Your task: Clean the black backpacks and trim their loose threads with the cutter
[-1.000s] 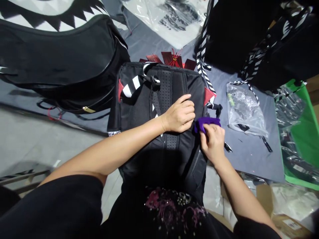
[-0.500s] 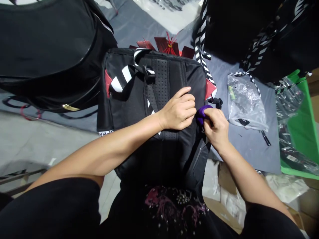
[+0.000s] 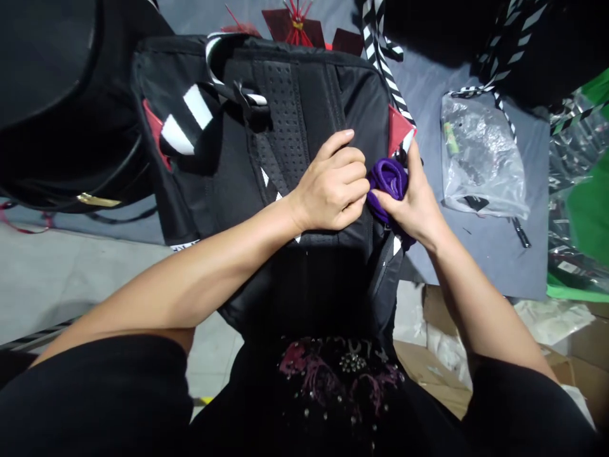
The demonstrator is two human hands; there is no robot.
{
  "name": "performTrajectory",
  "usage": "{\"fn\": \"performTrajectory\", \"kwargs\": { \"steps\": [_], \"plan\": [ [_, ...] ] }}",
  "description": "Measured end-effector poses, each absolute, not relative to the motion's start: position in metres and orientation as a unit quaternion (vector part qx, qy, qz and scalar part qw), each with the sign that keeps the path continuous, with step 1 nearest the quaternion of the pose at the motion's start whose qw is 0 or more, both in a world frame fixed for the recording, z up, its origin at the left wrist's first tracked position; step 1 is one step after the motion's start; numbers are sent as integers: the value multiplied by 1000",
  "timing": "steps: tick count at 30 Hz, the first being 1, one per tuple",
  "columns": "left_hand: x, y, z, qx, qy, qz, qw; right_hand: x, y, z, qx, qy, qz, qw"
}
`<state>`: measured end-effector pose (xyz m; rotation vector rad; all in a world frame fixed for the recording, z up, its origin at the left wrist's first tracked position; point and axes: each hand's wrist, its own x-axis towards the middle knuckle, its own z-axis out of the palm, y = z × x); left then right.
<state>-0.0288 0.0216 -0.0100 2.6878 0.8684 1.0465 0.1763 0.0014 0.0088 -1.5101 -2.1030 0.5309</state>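
A black backpack [image 3: 223,190] lies with its strap side up, partly on the table's edge and against my body. It has black-and-white striped webbing and red corner patches. My left hand [image 3: 333,184] rests on its right half, fingers curled in on the backpack; the fingertips are hidden. At the backpack's right side, my right hand [image 3: 416,197] holds a bunched purple cloth [image 3: 389,178] between thumb and fingers, just below the right red patch [image 3: 399,130].
Another black bag [image 3: 57,139] stands at left. A clear plastic bag [image 3: 483,155] and a black pen-like item [image 3: 521,233] lie on the grey table [image 3: 423,76]. Wrapped goods fill a green crate [image 3: 594,209] at right. Dark red tags [image 3: 297,28] sit behind the backpack.
More of the purple cloth shows, and my right hand has opened wider around it. The backpack appears larger and higher in view. My left hand keeps its curled pose on it.
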Motion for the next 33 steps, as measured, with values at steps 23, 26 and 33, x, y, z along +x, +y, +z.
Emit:
{"fn": "performTrajectory", "kwargs": {
  "steps": [23,26,33],
  "plan": [
    [-24,22,-18,874,255,405,-86,182,4,-14,-569,-736,223,292],
    [-24,22,-18,874,252,405,-89,181,3,-13,-575,-731,233,283],
    [-26,22,-20,877,262,397,-63,186,3,-10,-569,-731,256,274]
  ]
}}
